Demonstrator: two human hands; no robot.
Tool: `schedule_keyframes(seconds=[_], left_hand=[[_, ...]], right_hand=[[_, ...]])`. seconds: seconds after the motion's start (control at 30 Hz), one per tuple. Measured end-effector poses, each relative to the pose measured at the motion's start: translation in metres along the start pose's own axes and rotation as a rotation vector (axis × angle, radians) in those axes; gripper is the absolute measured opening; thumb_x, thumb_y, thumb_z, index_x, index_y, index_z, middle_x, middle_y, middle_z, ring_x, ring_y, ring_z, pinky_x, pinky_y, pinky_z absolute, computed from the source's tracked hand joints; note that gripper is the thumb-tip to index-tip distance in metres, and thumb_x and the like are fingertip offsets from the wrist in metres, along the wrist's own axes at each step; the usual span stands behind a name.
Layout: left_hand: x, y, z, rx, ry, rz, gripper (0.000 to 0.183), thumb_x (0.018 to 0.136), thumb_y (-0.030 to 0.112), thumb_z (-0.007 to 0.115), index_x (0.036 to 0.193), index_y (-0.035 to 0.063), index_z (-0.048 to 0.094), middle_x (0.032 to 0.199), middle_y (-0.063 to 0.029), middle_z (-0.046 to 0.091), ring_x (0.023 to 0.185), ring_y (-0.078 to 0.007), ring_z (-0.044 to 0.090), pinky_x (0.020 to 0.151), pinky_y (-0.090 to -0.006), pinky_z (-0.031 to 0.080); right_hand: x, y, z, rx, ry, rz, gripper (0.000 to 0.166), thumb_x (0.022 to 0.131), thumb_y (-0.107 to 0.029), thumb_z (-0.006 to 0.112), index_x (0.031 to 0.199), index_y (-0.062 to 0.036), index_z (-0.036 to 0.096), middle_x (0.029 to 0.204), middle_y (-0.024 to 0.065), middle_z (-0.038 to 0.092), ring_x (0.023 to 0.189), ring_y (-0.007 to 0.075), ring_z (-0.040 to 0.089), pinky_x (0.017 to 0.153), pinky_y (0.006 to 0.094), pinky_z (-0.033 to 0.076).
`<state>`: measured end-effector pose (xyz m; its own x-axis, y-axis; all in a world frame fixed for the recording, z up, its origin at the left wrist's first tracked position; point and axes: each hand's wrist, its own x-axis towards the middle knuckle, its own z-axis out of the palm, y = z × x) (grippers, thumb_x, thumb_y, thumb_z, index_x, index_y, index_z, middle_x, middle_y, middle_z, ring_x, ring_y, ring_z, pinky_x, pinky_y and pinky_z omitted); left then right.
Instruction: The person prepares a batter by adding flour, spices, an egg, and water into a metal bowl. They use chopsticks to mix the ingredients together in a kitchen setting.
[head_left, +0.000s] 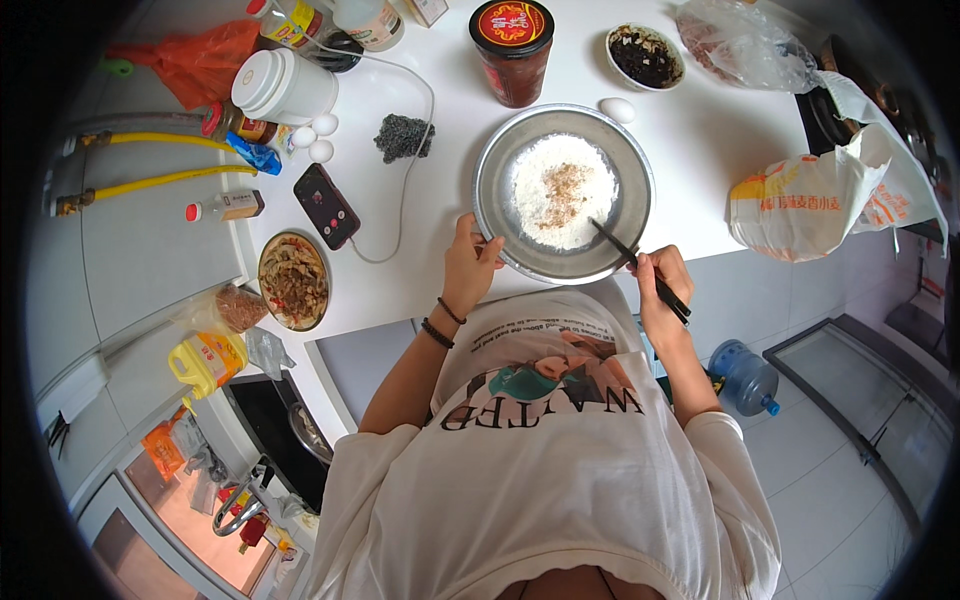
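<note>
A wide stainless steel bowl (637, 169) stands at the front edge of the white counter, holding a mound of white powder like flour (529, 199). Brown granules (564, 187) lie scattered over the middle of the mound. My left hand (471, 259) grips the bowl's rim at its lower left, thumb on top and fingers partly hidden beneath. In my right hand (666, 281) is a pair of black chopsticks (619, 244), slanting over the rim with the tips in the powder's right side. A white egg (618, 110) rests just behind the bowl.
Behind the bowl stands a lidded red jar (514, 60), with a bowl of dark food (646, 57) farther right. An open flour bag (787, 202) leans at the right edge. Leftward lie a phone (327, 206) with its cable, several eggs (321, 151) and a dish of shredded food (294, 281).
</note>
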<state>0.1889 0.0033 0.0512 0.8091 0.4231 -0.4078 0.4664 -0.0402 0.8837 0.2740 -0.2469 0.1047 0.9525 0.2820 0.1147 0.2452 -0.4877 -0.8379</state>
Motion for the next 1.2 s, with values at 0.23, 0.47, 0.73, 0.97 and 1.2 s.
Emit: schedule_keyframes(seconds=[0.23,0.47,0.73,0.97,1.2], left_hand=[[-0.001,0.002,0.001,0.011,0.004,0.003,0.04,0.089,0.008,0.059,0.123,0.0002,0.04,0.081,-0.0118,0.062,0.068,-0.0142,0.062,0.058,-0.0253,0.056],[0.0,-0.002,0.002,0.021,0.014,0.014,0.038,0.089,0.007,0.058,0.123,0.0004,0.04,0.081,-0.0104,0.062,0.07,-0.0129,0.062,0.059,-0.0246,0.056],[0.0,-0.002,0.002,-0.003,0.013,0.005,0.039,0.089,0.006,0.058,0.123,-0.0002,0.039,0.082,-0.0114,0.062,0.07,-0.0131,0.062,0.059,-0.0244,0.056],[0.001,-0.003,0.002,0.016,0.015,-0.007,0.039,0.089,0.005,0.057,0.123,0.0002,0.039,0.083,-0.0116,0.063,0.071,-0.013,0.062,0.059,-0.0243,0.056],[0.002,-0.004,0.002,-0.025,0.017,0.003,0.043,0.087,0.008,0.061,0.124,-0.0006,0.04,0.082,-0.0117,0.063,0.068,-0.0141,0.063,0.057,-0.0258,0.056]], right_hand=[[-0.003,0.008,0.006,0.133,-0.091,0.122,0.024,0.091,-0.009,0.058,0.071,0.0033,0.052,0.068,0.0096,0.051,0.056,0.0163,0.054,0.052,0.0286,0.043],[-0.004,0.014,0.005,0.164,-0.112,0.111,0.029,0.093,-0.012,0.056,0.07,0.0034,0.048,0.069,0.0068,0.05,0.06,0.013,0.06,0.054,0.0251,0.048],[-0.003,0.009,0.003,0.145,-0.103,0.102,0.026,0.093,-0.011,0.056,0.072,0.0033,0.05,0.071,0.008,0.051,0.06,0.0143,0.058,0.055,0.0263,0.047],[0.02,0.012,0.011,0.039,-0.003,-0.066,0.009,0.087,-0.006,0.061,0.089,0.0024,0.06,0.082,0.0141,0.056,0.07,0.0262,0.056,0.065,0.0334,0.046],[0.03,-0.007,0.03,0.129,-0.293,-0.208,0.007,0.085,-0.001,0.061,0.089,0.0045,0.062,0.085,0.0167,0.058,0.075,0.0304,0.06,0.066,0.0348,0.048]])
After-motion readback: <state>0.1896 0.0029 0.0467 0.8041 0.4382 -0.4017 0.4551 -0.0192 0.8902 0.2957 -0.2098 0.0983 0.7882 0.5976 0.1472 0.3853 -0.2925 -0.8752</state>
